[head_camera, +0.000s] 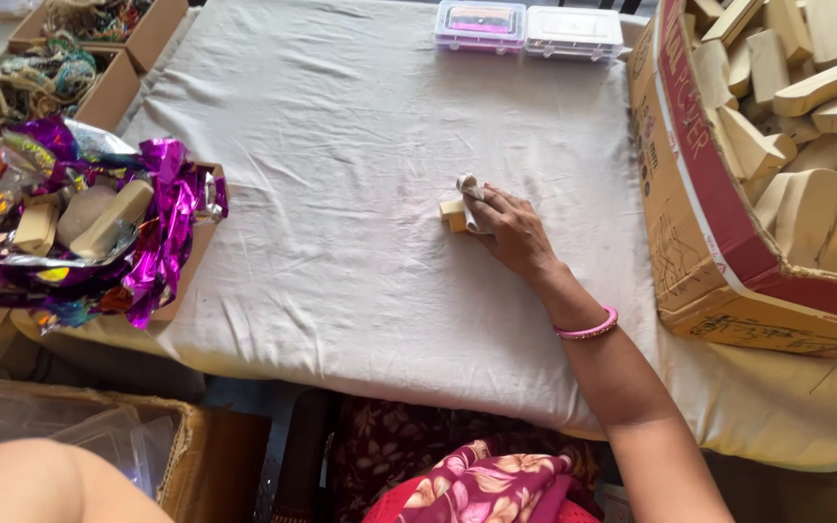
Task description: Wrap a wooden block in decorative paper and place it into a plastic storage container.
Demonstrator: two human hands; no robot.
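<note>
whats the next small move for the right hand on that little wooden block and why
Probably close the fingers around the small wooden block and lift it off the white cloth. The right hand already rests on it, with a bit of white wrap at the fingertips, and the block lies alone mid-table, apart from the cardboard box of blocks.

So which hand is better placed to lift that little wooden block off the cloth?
Right. The right hand already rests on the wooden block mid-cloth, fingers wrapped in tape. The left hand isn't in view; only a bare arm shows at the lower left.
</note>
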